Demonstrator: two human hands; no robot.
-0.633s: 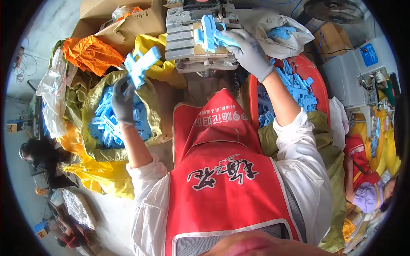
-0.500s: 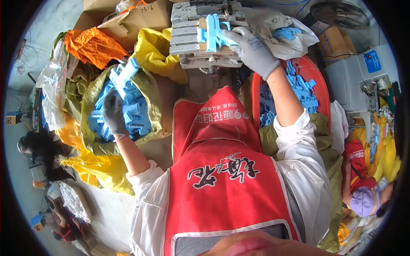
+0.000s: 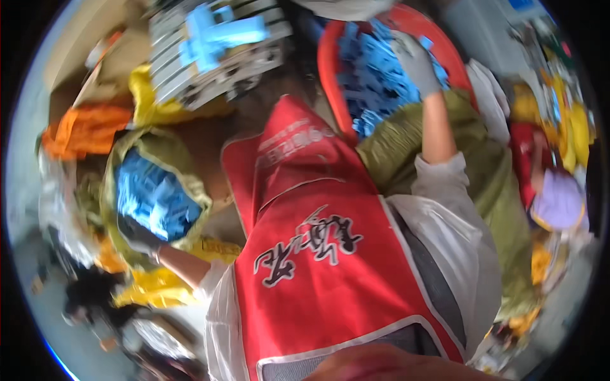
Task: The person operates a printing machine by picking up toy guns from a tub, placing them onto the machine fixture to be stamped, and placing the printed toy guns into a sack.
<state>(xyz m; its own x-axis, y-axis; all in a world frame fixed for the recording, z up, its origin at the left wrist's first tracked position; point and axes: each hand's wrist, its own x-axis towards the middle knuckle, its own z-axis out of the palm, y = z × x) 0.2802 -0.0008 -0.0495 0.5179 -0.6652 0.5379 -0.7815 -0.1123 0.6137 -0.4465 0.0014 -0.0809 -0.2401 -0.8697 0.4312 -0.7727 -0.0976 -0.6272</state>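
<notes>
My right hand (image 3: 417, 68), in a light grey glove, reaches over a red basin (image 3: 328, 70) filled with light blue plastic toy-gun parts (image 3: 375, 70). Blur hides its fingers among the parts. My left hand (image 3: 136, 233), dark-gloved, is at the near rim of an olive woven sack (image 3: 190, 170); its fingers are smeared too. Inside the sack lie several more blue parts (image 3: 152, 193). A blue pistol-shaped piece (image 3: 216, 37) rests on the slotted metal machine bed (image 3: 171, 70), with neither hand on it.
Yellow (image 3: 149, 101) and orange bags (image 3: 92, 130) lie to the left, beside a cardboard box (image 3: 108, 79). Olive cloth (image 3: 470, 171) drapes at the basin's near side. A co-worker in a purple cap (image 3: 559, 200) is at the far right.
My right hand has left the blue piece on the machine and moved to the basin. My left hand has dropped to the sack's near rim. The whole view has turned.
</notes>
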